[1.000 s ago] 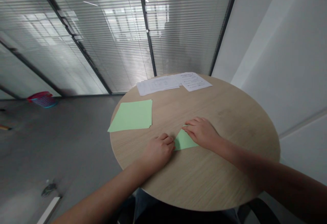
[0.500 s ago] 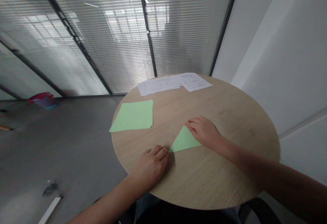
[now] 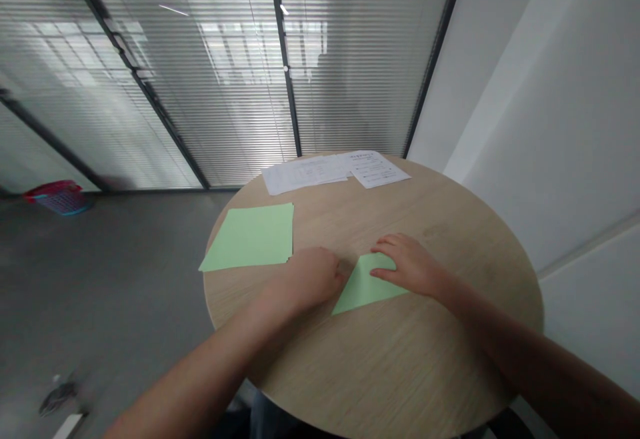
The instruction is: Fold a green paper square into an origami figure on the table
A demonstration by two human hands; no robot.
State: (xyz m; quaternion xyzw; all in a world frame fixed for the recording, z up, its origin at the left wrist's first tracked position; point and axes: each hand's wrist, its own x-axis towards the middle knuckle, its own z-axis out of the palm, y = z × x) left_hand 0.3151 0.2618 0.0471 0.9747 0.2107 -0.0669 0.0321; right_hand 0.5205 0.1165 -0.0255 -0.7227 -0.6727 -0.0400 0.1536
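A folded sheet of green paper (image 3: 365, 288) lies near the middle of the round wooden table (image 3: 400, 359), its pointed corner toward me. My right hand (image 3: 407, 262) rests on its right side, thumb and fingers spread apart over the paper. Just left of the folded paper is my left hand (image 3: 317, 275), blurred, with its fingers curled and mostly hidden; whether it touches the paper's edge I cannot tell. A stack of flat green paper sheets (image 3: 253, 235) sits beyond my left hand at the table's left edge.
White printed sheets (image 3: 310, 173) lie along the table's far edge. Glass panels with blinds (image 3: 240, 92) stand behind the table, and a white wall (image 3: 565, 112) rises at the right. On the floor at the left is a red and blue basket (image 3: 60, 197).
My left hand has left the paper's near corner and moved up beside its left edge. My right hand's fingers have spread apart, and more of the folded paper shows.
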